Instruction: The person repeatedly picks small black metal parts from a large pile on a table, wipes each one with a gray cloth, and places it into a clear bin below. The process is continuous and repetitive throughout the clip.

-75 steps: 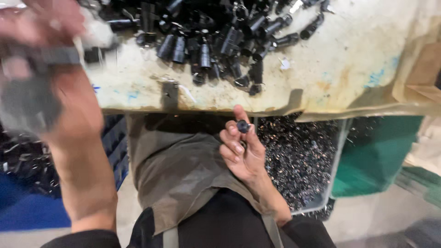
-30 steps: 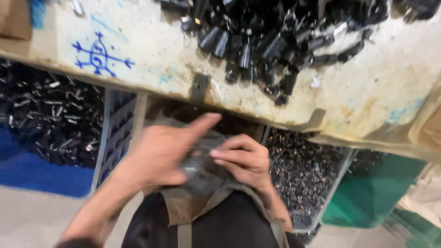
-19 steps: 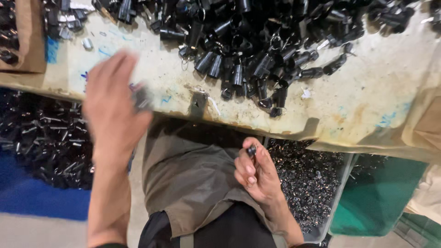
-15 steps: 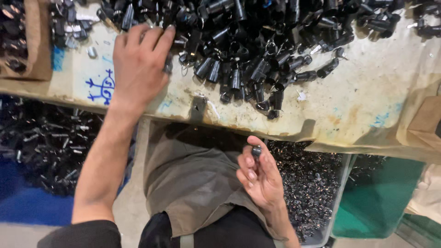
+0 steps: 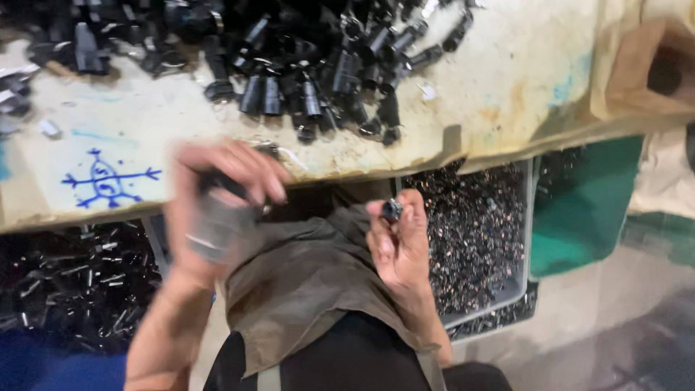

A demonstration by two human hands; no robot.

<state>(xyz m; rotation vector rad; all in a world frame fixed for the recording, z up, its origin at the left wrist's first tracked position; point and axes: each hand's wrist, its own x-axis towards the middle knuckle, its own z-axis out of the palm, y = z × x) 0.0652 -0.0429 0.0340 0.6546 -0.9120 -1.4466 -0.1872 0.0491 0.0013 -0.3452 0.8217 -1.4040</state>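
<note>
My left hand (image 5: 221, 195) is blurred with motion at the near edge of the worn table (image 5: 499, 87), closed around a dark cylindrical part (image 5: 217, 221) with a grey body. My right hand (image 5: 402, 242) rests palm up over my lap and pinches a small dark round piece (image 5: 392, 210) between thumb and fingertips. A heap of black cylindrical parts (image 5: 304, 80) lies on the table just beyond both hands.
A blue ink doodle (image 5: 108, 179) marks the tabletop at left. A grey bin of small dark metal bits (image 5: 474, 239) stands under the table at right, beside a green crate (image 5: 579, 203). More dark parts (image 5: 65, 282) fill a blue container at lower left. A brown apron (image 5: 311, 282) covers my lap.
My left hand reached up onto the heap on the table, then came back to the table's edge holding a dark part. My right hand stayed over the lap with its small piece.
</note>
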